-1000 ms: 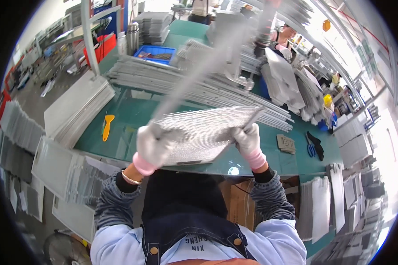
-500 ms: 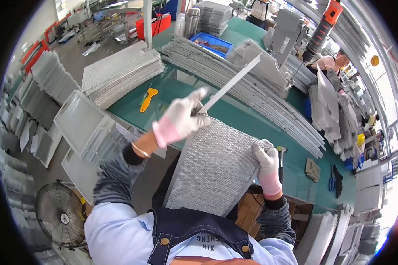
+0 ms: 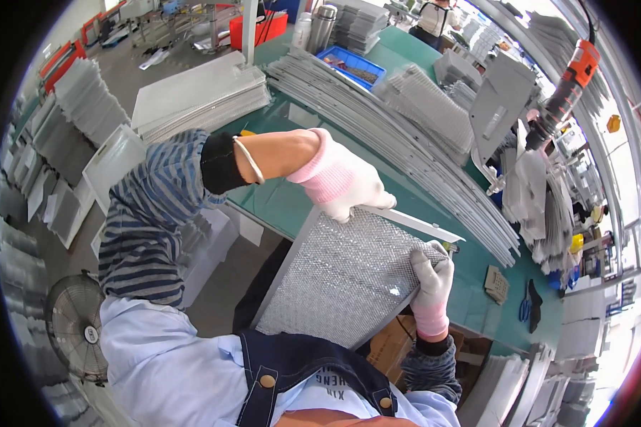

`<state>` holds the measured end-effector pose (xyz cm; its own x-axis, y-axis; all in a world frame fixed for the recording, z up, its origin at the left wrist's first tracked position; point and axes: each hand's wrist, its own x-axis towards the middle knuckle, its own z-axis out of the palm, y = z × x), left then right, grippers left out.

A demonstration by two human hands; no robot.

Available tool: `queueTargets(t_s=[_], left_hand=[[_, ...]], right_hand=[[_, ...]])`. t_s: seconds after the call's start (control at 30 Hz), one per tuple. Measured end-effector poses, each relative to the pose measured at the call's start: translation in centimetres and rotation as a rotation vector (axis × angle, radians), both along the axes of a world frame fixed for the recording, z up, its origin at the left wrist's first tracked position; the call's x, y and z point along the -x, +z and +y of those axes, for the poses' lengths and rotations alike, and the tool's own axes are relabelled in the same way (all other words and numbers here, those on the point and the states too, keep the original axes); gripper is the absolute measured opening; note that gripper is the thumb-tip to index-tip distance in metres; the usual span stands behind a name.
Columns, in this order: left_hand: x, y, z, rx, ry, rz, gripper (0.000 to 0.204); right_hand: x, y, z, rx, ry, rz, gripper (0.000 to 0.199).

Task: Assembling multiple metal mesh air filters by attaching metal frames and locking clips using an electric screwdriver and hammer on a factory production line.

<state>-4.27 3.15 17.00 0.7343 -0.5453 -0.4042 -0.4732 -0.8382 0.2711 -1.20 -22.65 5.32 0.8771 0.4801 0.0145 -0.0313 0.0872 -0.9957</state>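
Observation:
A silver mesh filter panel (image 3: 345, 281) stands tilted against my body at the edge of the green table (image 3: 285, 203). My left hand (image 3: 349, 186), in a white glove with a pink cuff, grips the panel's top left corner where a thin metal frame strip (image 3: 420, 226) runs along its upper edge. My right hand (image 3: 433, 274), gloved the same way, holds the panel's right corner. Both hands are shut on the panel.
Long grey metal strips (image 3: 399, 139) lie stacked across the table. Flat grey panels (image 3: 192, 96) are piled at the left, a blue bin (image 3: 356, 67) sits behind. An orange power tool (image 3: 566, 92) hangs at the right. A fan (image 3: 75, 324) stands on the floor.
My left arm has swung across from the left and down onto the panel's top corner. The loose strip held up before now lies along the panel's upper edge.

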Motion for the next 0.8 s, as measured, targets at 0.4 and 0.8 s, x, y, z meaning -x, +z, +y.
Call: queueTargets(t_s=[0.4,0.8], left_hand=[[-0.2,-2.8,1.7,0.52,0.052,-0.034,0.073],[-2.8,-5.2,-3.5,0.612,0.366,0.108,0.03]], right_hand=[[-0.4,0.6,1.5,0.001,0.111,-0.023,0.011],[0.4,-4.4,1.1,-0.112,-0.157,-0.431,0.063]])
